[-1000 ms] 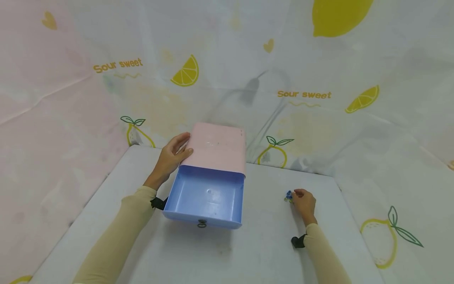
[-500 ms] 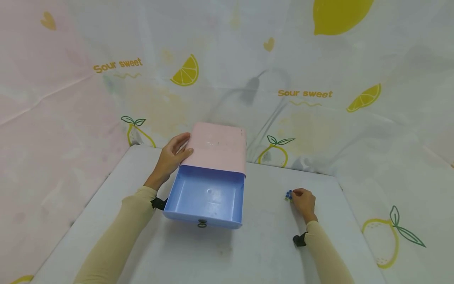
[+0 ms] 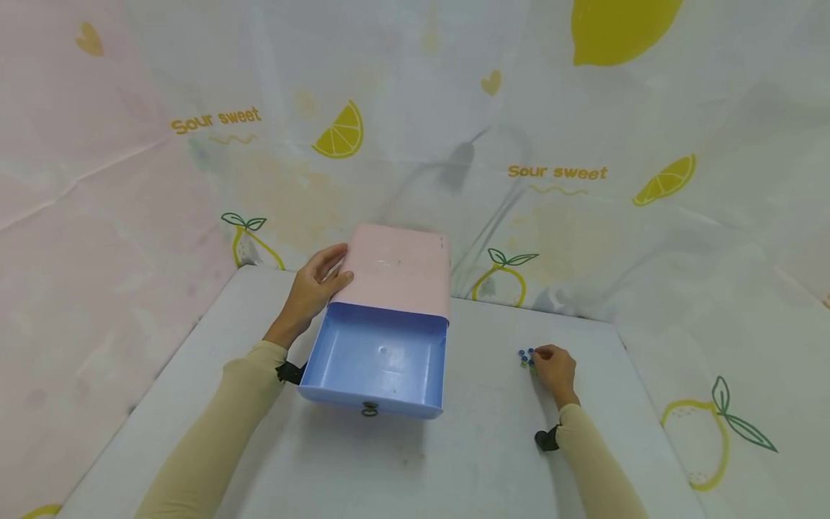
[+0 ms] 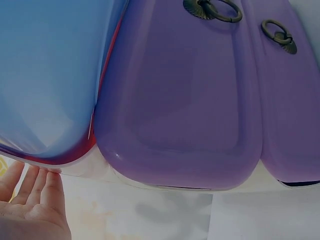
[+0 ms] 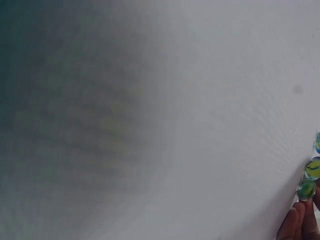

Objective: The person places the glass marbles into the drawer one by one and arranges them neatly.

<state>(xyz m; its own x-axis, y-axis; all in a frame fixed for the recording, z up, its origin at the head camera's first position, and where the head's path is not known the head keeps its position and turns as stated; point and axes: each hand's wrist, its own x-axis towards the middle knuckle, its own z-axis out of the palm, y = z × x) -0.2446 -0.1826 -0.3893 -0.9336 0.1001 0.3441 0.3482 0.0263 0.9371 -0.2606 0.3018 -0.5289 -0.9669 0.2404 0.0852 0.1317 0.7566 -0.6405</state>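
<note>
A small drawer cabinet (image 3: pixel 395 270) with a pale pink top stands on the table, its blue top drawer (image 3: pixel 382 353) pulled out, nothing visible inside. Purple drawers (image 4: pixel 185 110) with ring handles sit below it. My left hand (image 3: pixel 311 292) rests against the cabinet's left side, thumb at the top edge. In the left wrist view its straight fingers (image 4: pixel 37 182) touch the side. To the right, my right hand (image 3: pixel 555 373) has thumb and fingertips drawn together at several glass marbles (image 3: pixel 522 359), pinching one. Green-yellow swirls show in a marble (image 5: pixel 306 190) at the fingertips (image 5: pixel 310 217).
A white table (image 3: pixel 480 447) carries everything. Behind it hangs a lemon-print cloth (image 3: pixel 402 108). A ring handle (image 3: pixel 369 409) hangs from the blue drawer's front, which juts out over the table.
The marbles have spread from a tight cluster, some shifting slightly left of my right fingertips. My right hand has barely moved. My left hand, the cabinet and its drawer stay put.
</note>
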